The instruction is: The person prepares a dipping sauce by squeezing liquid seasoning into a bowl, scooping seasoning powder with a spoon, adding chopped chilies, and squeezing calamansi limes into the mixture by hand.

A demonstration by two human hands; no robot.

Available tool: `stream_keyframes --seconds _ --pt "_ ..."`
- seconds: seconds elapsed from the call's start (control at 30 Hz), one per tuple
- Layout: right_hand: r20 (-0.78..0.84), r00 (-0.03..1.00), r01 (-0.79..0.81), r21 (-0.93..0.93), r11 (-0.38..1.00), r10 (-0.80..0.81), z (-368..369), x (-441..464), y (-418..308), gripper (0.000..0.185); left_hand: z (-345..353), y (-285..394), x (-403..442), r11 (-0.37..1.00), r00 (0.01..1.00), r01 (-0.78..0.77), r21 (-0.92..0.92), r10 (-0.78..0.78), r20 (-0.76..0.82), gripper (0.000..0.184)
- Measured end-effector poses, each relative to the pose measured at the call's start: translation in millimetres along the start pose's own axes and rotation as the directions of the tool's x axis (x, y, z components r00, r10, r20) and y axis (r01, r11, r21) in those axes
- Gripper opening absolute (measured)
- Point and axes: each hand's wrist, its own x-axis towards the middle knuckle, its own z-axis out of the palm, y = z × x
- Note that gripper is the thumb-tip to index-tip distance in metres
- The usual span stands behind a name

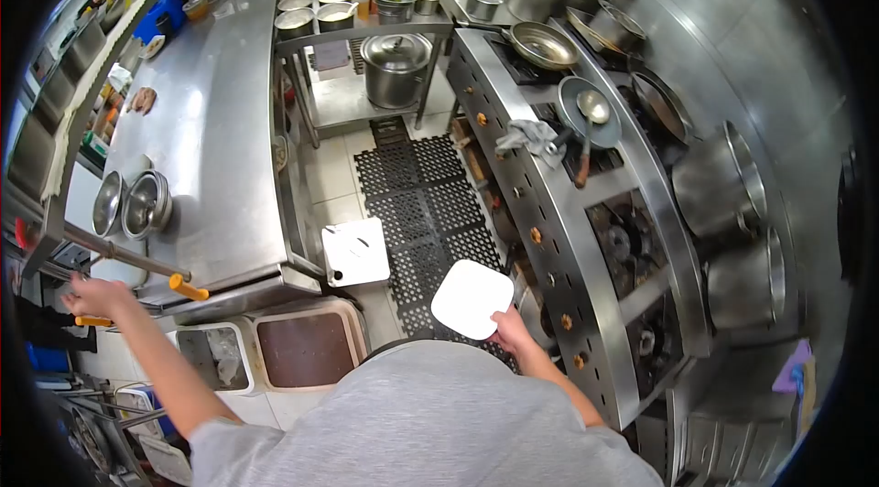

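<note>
A white square plate (472, 299) is held by its lower right edge in my right hand (512, 330), in front of my body beside the stove. My left hand (96, 297) is stretched out to the far left, near a metal bar with yellow-handled tools (189, 287) hanging by the steel counter. Its fingers look bent, but what they hold, if anything, is too small to make out.
The steel counter (215, 121) on the left bears metal bowls (146, 204). At right the stove (572, 240) carries pans (544, 46) and large pots (719, 180). Bins (307, 348) and a white lidded container (356, 252) stand on the floor by a black mat (430, 194).
</note>
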Motion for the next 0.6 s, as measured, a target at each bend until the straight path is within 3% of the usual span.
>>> stream_keyframes --seconds 0.07,0.1,0.17,0.2,0.23,0.27,0.3,0.33,0.37,0.4,0.43,0.5,0.53,0.57,0.6 --pt "-0.008 0.999 -0.038 -0.11 0.993 0.037 15 17 -8 0.053 -17 55 -106 0.948 0.947 -0.292 0.127 0.268 0.176 0.052" --pt "0.05 0.999 -0.003 -0.143 0.99 0.01 30 80 -84 0.058 36 25 -158 0.861 0.819 -0.499 0.1 0.43 0.38 0.048" --pt "0.264 0.963 0.024 -0.286 0.958 0.054 62 96 -149 0.057 44 37 -245 0.941 0.64 -0.313 -0.124 0.306 0.705 0.032" --pt "0.339 0.941 0.096 -0.261 0.96 -0.002 73 125 -156 0.056 44 40 -268 0.748 0.354 -0.663 -0.022 0.339 0.872 0.016" --pt "0.445 0.884 0.119 -0.508 0.853 0.142 96 129 -204 0.058 41 17 -293 0.947 0.316 -0.32 -0.031 0.138 0.939 0.014" --pt "0.596 0.799 0.212 -0.402 0.891 0.079 111 155 -214 0.062 40 -3 -316 0.997 0.201 0.07 0.019 -0.033 0.979 0.02" --pt "0.691 0.71 0.208 -0.392 0.896 0.138 128 171 -233 0.064 47 7 -341 0.977 0.242 0.046 0.209 -0.214 0.947 0.03" --pt "0.747 0.647 0.285 -0.419 0.862 0.149 146 181 -255 0.061 43 -11 -360 0.945 0.299 0.177 0.277 -0.319 0.899 0.019" --pt "0.76 0.63 0.29 -0.42 0.86 0.159 161 194 -271 0.061 45 -16 -377 0.946 0.32 0.166 0.278 -0.318 0.892 0.019" --pt "0.769 0.587 0.298 -0.497 0.815 0.255 176 207 -285 0.058 51 -16 -393 0.85 0.326 0.382 0.362 -0.49 0.808 0.018" --pt "0.766 0.543 0.318 -0.566 0.76 0.344 191 217 -304 0.055 63 -12 -408 0.708 0.29 0.582 0.4 -0.641 0.711 0.028" --pt "0.769 0.478 0.349 -0.609 0.712 0.423 213 226 -345 0.05 85 4 -438 0.403 0.105 0.858 0.319 -0.745 0.659 0.052" --pt "0.747 0.43 0.366 -0.658 0.658 0.508 221 231 -355 0.046 93 9 -442 0.359 -0.011 0.846 0.395 -0.728 0.685 0.064" --pt "0.749 0.412 0.36 -0.657 0.663 0.519 228 247 -355 0.046 102 11 -448 0.362 0.001 0.843 0.398 -0.741 0.672 0.064" --pt "0.743 0.4 0.363 -0.666 0.652 0.536 237 267 -351 0.042 114 12 -455 0.283 -0.036 0.876 0.39 -0.769 0.638 0.065"
